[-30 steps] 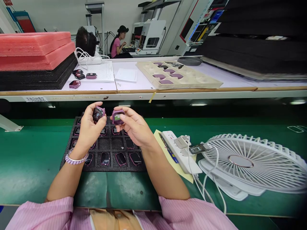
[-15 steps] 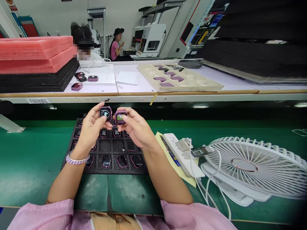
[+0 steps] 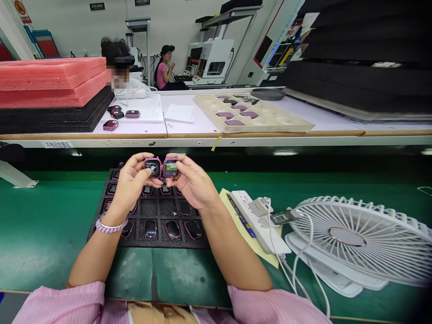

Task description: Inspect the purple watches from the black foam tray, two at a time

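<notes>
My left hand [image 3: 135,182] grips a purple-cased smartwatch [image 3: 154,164] without a strap, its dark screen lit with a dial face. A second purple smartwatch [image 3: 170,168], showing a green patch on its screen, is pinched in my right hand [image 3: 192,182], the thumb at the screen's right edge. The two watches are held side by side above a black foam tray [image 3: 148,208]. Watches such as this one [image 3: 150,228] lie in many of the tray's square pockets; two middle pockets have no watch. My hands hide part of the back rows.
On the green bench, right of the tray, lie a white power strip [image 3: 248,207], pens and a white fan [image 3: 347,236] with cables. A raised shelf ahead carries red foam sheets [image 3: 50,74], loose watches [image 3: 110,125], a cream tray [image 3: 243,114] and black foam [image 3: 344,81]. Two people sit beyond.
The camera view has tilted slightly, so the scene sits a little lower. Both hands still hold the watches, which are now slightly closer together.
</notes>
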Available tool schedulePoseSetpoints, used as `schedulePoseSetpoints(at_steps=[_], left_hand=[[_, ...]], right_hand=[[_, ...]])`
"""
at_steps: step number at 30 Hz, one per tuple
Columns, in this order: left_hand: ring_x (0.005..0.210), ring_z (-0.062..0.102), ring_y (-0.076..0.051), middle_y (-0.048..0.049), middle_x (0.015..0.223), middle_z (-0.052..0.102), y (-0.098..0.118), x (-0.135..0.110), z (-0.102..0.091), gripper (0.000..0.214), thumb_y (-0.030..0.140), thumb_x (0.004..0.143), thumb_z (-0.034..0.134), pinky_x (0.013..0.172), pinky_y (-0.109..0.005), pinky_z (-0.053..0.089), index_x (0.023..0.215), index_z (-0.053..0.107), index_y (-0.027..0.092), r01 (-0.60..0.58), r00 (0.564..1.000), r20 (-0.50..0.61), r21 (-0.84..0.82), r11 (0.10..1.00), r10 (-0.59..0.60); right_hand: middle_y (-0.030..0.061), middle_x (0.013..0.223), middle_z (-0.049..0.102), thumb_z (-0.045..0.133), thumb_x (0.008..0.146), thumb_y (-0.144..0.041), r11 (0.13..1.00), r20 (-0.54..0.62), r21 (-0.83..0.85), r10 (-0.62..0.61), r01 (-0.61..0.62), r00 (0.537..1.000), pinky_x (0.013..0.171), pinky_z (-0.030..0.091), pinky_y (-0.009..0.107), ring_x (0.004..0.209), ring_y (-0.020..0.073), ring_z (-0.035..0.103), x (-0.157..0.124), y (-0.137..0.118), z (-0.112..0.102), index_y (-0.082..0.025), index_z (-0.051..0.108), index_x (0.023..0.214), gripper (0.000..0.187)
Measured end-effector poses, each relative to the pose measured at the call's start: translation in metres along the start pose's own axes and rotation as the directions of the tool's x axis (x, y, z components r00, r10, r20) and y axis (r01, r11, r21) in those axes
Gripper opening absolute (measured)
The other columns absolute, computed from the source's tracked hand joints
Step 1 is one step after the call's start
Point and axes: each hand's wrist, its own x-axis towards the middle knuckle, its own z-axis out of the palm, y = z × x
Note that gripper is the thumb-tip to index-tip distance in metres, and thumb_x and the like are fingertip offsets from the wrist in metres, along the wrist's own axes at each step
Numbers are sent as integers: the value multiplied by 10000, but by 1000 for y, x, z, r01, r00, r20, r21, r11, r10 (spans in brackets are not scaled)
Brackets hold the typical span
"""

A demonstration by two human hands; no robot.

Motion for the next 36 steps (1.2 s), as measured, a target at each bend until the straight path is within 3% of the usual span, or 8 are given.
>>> schedulePoseSetpoints(at_steps=[19, 25, 32, 36], left_hand=[[496, 679, -90, 12, 905, 729, -4, 3, -2, 419, 243, 707, 744, 507, -198, 625, 1091, 597, 162, -50, 998, -20, 101, 994, 53], [547, 710, -110, -1, 935, 734, -2, 1, -2, 456, 232, 695, 709, 546, -212, 641, 1134, 612, 159, -36, 999, 0, 64, 997, 36], [657, 738, -106, -41, 1149, 728, -7, 2, -2, 550, 139, 652, 710, 663, -228, 671, 1190, 614, 192, -88, 996, 28, 72, 994, 86], [647, 732, -110, -35, 1055, 746, -7, 2, -3, 503, 211, 730, 755, 668, -241, 673, 1207, 595, 192, -54, 998, 37, 90, 994, 50]], right_hand=[[0, 934, 701, 831, 860, -422, 1000, 20, 11, 5, -6, 1000, 618, 534, 278, 623, 129, 615, 0, -2, 1, -221, 646, 1149, 397], [2, 946, 700, 818, 866, -416, 1000, 20, -1, -1, 1, 1000, 626, 546, 277, 631, 128, 622, -1, -2, 1, -220, 639, 1155, 392], [-10, 966, 688, 810, 754, -244, 998, -1, -60, -12, 12, 1000, 645, 555, 273, 648, 123, 622, -2, -2, 2, -227, 617, 1179, 467], [-4, 1001, 669, 781, 736, -215, 991, 0, -125, -36, 35, 999, 653, 563, 287, 663, 126, 608, -3, -2, 3, -236, 597, 1200, 499]])
